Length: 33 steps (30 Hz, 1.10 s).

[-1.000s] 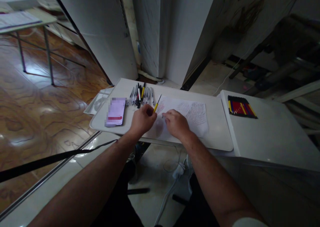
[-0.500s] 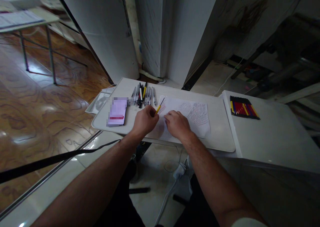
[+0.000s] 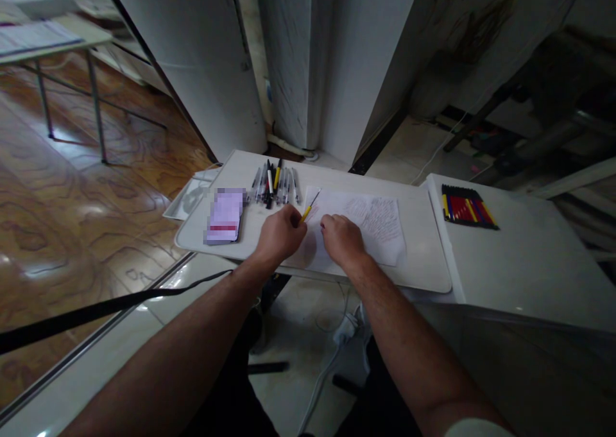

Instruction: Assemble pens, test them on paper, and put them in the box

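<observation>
My left hand is closed around a yellow pen part with a thin dark tip pointing up and away. Just right of it, my right hand has its fingers curled together above the paper; whatever it pinches is too small to make out. Under both hands lies a white sheet with rows of reddish and dark scribbles. Beyond my left hand, several pens, clear, black, white and yellow, lie side by side. A phone with a lit screen rests at the left of the small white table.
On a white surface to the right lies a flat pack of red, yellow and blue pens. White boxes or papers stick out at the left. A black strap crosses the lower left. A power strip lies below.
My right hand has shifted slightly right, away from my left hand. The yellow part in my left hand has tilted a little, its thin tip now further right.
</observation>
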Each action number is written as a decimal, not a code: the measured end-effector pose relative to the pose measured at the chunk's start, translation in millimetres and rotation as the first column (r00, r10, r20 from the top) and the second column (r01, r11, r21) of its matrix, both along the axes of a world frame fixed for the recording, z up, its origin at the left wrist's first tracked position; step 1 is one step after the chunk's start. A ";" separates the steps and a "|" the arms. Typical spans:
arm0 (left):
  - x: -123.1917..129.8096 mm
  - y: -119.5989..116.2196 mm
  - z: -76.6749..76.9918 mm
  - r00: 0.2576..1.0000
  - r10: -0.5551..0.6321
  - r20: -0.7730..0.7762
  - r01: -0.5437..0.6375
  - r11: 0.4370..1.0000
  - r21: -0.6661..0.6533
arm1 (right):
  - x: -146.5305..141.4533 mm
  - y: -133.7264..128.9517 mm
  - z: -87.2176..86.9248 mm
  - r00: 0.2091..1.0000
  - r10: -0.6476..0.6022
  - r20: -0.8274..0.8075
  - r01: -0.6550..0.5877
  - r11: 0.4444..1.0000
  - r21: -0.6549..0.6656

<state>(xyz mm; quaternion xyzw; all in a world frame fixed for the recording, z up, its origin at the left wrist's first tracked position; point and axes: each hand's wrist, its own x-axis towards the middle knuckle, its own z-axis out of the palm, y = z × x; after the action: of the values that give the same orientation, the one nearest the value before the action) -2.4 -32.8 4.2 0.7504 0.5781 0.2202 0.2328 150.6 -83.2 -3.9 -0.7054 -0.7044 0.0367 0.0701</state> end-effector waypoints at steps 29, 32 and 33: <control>11.9 -11.5 1.1 0.967 -0.251 0.043 0.248 0.966 0.067 | 56.9 3.1 16.4 0.159 -0.041 -0.987 0.544 0.837 0.053; 12.7 -12.3 -0.5 0.962 -0.269 0.048 0.265 0.960 0.086 | 54.9 2.0 19.5 0.127 -0.019 -0.992 0.538 0.841 0.053; 12.7 -12.4 -0.9 0.961 -0.274 0.047 0.269 0.959 0.088 | 54.2 2.0 19.8 0.118 -0.014 -0.993 0.536 0.843 0.052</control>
<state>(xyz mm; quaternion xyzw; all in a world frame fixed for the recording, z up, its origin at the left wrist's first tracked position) 10.4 -45.2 3.2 0.8247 0.4530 0.2315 0.2472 204.8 -81.2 15.9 -0.6041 -0.3345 0.3170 0.6501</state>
